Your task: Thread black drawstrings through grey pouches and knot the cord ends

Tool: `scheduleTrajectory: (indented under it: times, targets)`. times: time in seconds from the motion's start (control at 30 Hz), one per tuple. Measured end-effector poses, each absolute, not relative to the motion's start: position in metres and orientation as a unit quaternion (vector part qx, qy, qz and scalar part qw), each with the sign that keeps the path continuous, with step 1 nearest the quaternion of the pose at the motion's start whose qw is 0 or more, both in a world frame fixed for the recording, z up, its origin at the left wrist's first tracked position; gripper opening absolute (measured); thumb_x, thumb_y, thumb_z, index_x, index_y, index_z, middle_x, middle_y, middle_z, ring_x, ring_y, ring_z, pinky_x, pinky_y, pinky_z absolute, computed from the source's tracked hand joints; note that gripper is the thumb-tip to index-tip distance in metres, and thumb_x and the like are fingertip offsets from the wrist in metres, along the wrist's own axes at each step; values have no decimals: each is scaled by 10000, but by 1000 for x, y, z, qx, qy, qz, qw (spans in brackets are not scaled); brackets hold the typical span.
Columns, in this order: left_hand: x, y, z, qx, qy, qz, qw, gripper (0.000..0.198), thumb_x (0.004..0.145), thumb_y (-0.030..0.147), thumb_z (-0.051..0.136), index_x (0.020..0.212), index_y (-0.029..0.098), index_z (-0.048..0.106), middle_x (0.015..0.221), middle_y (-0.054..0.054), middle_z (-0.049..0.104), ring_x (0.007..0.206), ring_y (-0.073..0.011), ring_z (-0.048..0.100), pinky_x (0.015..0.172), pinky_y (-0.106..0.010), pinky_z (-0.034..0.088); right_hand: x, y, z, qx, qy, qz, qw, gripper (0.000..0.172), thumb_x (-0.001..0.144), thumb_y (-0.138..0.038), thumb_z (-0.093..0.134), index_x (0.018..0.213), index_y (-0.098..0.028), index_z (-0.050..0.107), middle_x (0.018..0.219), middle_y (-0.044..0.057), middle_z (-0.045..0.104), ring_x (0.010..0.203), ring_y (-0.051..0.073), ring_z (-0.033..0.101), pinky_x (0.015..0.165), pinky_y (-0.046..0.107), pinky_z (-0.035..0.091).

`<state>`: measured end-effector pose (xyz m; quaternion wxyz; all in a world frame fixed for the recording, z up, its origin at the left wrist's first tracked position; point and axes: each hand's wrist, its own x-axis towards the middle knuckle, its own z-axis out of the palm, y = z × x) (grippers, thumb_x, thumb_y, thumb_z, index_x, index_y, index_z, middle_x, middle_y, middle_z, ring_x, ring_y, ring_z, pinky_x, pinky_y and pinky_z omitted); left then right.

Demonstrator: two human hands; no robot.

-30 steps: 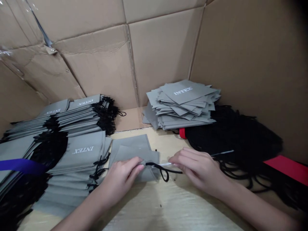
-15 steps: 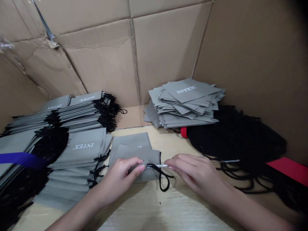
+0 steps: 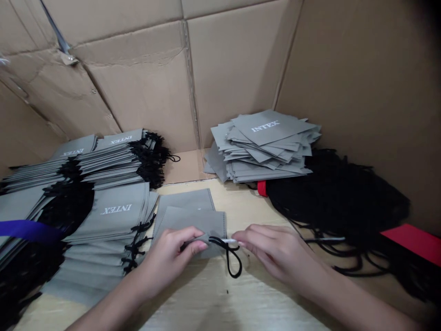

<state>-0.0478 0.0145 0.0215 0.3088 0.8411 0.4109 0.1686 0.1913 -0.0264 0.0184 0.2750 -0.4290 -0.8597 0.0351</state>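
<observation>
My left hand (image 3: 175, 253) pinches the edge of a grey fabric pouch (image 3: 206, 238) between thumb and fingers. Much of that pouch is hidden behind the hand. In the fingertips of my right hand (image 3: 272, 248) is a thin whitish rod (image 3: 228, 240), pointing left into the pouch's top edge. A black cord (image 3: 235, 271) hangs in a loop at the rod, between both hands. Beneath and behind my left hand lie further grey pouches (image 3: 186, 200) on the table, overlapping.
Stacks of grey pouches with black cords (image 3: 117, 207) stand at left, crossed by a blue strip (image 3: 29, 228). A loose pile of pouches (image 3: 265, 147) sits back right, beside a heap of black cord (image 3: 337, 193) and a red piece (image 3: 415, 243). Cardboard walls (image 3: 241, 69) enclose the table.
The view has shifted slightly. Between my hands, the black cord's loop hangs a little differently, and the end that stuck out toward the right has drawn in. Both grips stay the same.
</observation>
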Motion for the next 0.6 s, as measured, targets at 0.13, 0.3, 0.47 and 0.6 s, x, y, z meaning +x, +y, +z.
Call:
scheduleTrajectory:
  times: [0.13, 0.3, 0.47, 0.6]
  targets:
    - [-48, 14, 20, 840, 411, 180, 305, 265, 883, 404, 438, 947, 205, 602, 772, -2, 665, 680, -142, 573, 567, -206, 378, 191, -27, 19, -428, -860, 50, 274, 242, 911, -173, 379, 957, -187, 616, 727, 21, 633, 642, 124, 587, 587, 208, 419]
    - [-51, 14, 15, 828, 418, 260, 269, 170, 842, 342, 540, 938, 202, 530, 830, -20, 688, 736, -155, 628, 612, -222, 450, 191, -27, 18, -432, -854, 45, 286, 233, 901, -181, 401, 939, -193, 631, 711, 19, 636, 626, 120, 591, 566, 200, 418]
    - [-51, 11, 8, 858, 345, 350, 149, 79, 843, 225, 556, 771, 195, 542, 903, -53, 699, 833, -158, 660, 692, -236, 501, 186, -29, 17, -436, -842, 81, 308, 216, 900, -179, 418, 932, -188, 632, 715, 18, 642, 629, 122, 597, 559, 204, 423]
    - [-46, 7, 9, 875, 306, 369, 64, 100, 859, 169, 524, 761, 185, 532, 927, -79, 704, 870, -164, 665, 731, -243, 507, 182, -29, 16, -423, -827, 133, 346, 199, 891, -142, 440, 931, -190, 628, 780, 18, 665, 687, 111, 616, 609, 189, 441]
